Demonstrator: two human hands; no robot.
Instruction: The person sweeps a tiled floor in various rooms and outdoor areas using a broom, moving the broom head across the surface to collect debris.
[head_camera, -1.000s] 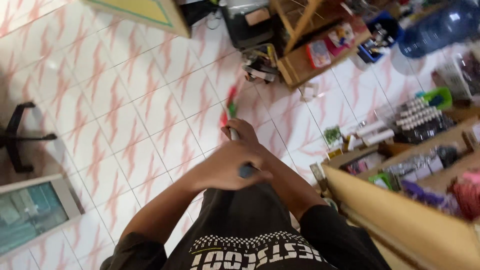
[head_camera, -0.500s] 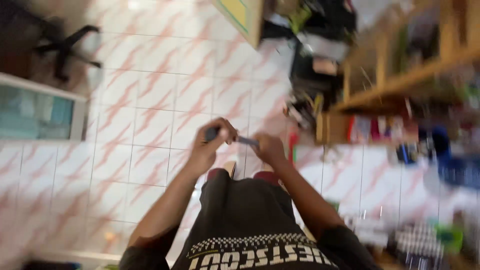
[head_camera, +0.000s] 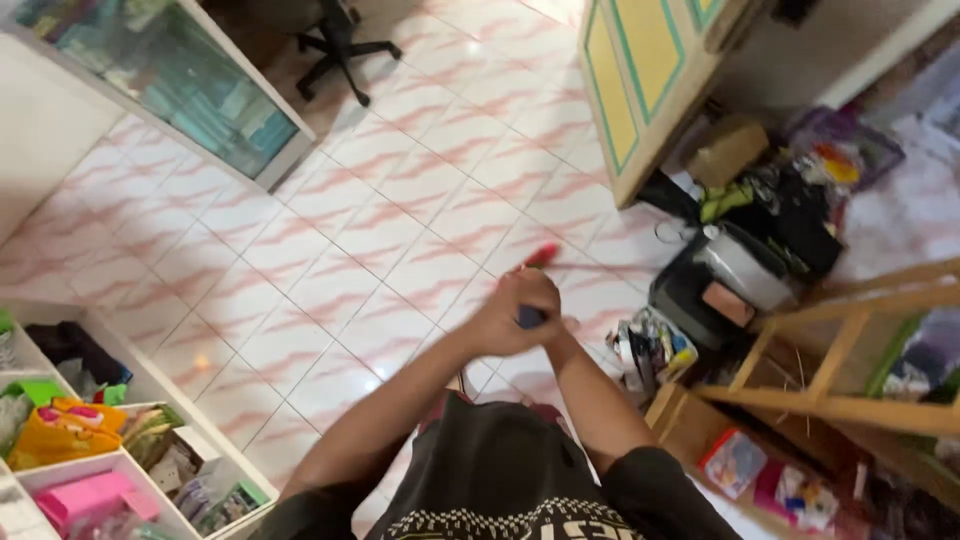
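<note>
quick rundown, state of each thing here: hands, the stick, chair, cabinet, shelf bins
left hand: closed around the dark grip of the stick
right hand: mostly hidden behind the left, grip unclear
stick: held, red end low above the floor tiles
office chair: upright, unoccupied
glass cabinet: shut, stocked
white shelf bins: open-topped, filled with goods

Person wears a black short-sleeved T-shirt (head_camera: 500, 470) w/ white checkered band & white print across the chest, forearms bare, dark red shorts edge below.
</note>
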